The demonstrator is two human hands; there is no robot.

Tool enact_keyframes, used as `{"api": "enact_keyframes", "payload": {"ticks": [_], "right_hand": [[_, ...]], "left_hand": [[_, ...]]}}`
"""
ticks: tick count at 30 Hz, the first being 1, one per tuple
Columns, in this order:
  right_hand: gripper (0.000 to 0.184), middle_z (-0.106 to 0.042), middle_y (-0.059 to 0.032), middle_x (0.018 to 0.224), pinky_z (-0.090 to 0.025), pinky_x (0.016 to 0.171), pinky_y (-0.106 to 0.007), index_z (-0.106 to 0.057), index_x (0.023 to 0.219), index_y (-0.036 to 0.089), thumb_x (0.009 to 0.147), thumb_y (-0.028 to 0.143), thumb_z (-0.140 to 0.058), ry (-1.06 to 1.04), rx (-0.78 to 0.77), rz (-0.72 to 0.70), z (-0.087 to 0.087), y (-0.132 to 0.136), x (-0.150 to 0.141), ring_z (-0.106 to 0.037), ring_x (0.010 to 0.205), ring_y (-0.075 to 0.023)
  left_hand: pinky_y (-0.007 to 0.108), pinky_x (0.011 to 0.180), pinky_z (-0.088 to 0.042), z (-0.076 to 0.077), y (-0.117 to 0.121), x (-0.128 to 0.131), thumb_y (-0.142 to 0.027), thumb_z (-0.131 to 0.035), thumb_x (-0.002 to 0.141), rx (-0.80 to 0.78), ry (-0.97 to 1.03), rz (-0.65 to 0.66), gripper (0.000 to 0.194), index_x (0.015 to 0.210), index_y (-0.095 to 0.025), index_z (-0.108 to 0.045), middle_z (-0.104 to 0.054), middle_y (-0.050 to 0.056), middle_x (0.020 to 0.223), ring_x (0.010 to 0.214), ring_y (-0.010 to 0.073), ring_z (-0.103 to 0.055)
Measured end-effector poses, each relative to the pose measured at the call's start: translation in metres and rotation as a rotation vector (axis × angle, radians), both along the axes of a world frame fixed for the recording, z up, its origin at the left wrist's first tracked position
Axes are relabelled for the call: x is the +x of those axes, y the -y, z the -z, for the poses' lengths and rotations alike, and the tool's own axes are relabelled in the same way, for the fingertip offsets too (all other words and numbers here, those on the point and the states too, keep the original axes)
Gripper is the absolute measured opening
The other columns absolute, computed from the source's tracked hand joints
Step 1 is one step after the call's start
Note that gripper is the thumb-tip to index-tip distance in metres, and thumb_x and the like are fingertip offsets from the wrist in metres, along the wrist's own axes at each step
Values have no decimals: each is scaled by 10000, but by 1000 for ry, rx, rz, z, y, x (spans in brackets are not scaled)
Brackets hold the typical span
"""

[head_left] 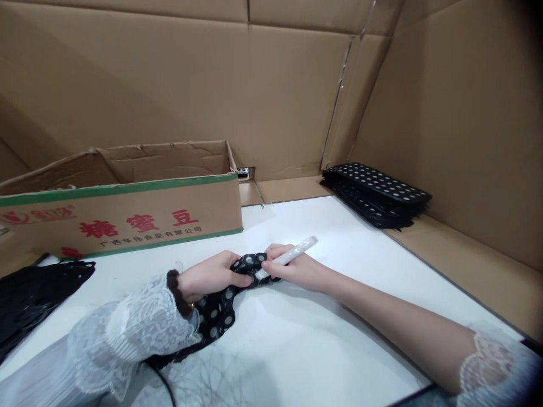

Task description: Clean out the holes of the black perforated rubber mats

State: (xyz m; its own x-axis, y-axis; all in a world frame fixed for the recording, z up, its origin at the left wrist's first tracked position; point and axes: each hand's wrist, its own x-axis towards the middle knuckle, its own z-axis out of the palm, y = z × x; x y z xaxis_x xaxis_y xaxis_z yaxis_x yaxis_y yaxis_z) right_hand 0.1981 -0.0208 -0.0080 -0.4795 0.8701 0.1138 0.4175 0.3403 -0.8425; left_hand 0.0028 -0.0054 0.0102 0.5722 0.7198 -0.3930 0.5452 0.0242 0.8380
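A black cloth piece with white dots (215, 316) lies on the white table, partly beneath my left forearm. My left hand (212, 277) is closed on its upper end, the thumb pressing on top. My right hand (292, 268) grips a white pen-shaped tool (299, 249) like a pen, its tip pointing down and left at the cloth near my left thumb. The fingers of that hand also rest at the cloth's right end. Exactly what the tip is cannot be made out.
A cardboard box (169, 226) with green edges and red lettering stands at the back left. Stacked dotted black pieces (377, 189) lie at the back right. Black fabric (38, 299) is at the left edge. Cardboard walls (288, 102) enclose the white table (339, 350).
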Motion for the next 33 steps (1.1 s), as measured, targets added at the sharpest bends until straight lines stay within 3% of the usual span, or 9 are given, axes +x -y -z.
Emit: {"api": "enact_keyframes", "payload": {"ticks": [17, 26, 29, 33], "right_hand": [[275, -567, -14, 684, -348, 547, -201, -553, 586, 145, 757, 334, -453, -72, -112, 26, 4, -7, 2, -477, 604, -97], [261, -571, -16, 727, -360, 545, -216, -553, 580, 149, 757, 312, -450, -53, -78, 66, 7, -5, -1, -494, 602, -99], [273, -558, -22, 745, -367, 570, -226, -519, 546, 148, 766, 287, -438, -29, -1, 98, 6, 0, -5, -500, 625, -102], [280, -544, -21, 753, -336, 736, -273, -493, 518, 152, 777, 247, -443, 58, 267, 139, 7, 7, -10, -499, 758, -121]], "left_hand": [[198, 552, -341, -3, -3, -1, -301, -593, 634, -164, 116, 25, 222, 777, -130, -591, -571, -8, 716, 604, 113, -465], [210, 548, -332, -2, -3, -2, -298, -572, 656, -141, 69, 17, 268, 857, -123, -594, -570, 8, 731, 600, 122, -458], [205, 542, -319, 0, -2, -2, -292, -572, 653, -148, 74, -3, 236, 821, -127, -588, -550, -4, 697, 590, 116, -444], [196, 531, -292, 3, 1, 0, -272, -588, 629, -117, 97, -57, 164, 712, -134, -555, -508, -32, 632, 569, 102, -417]]}}
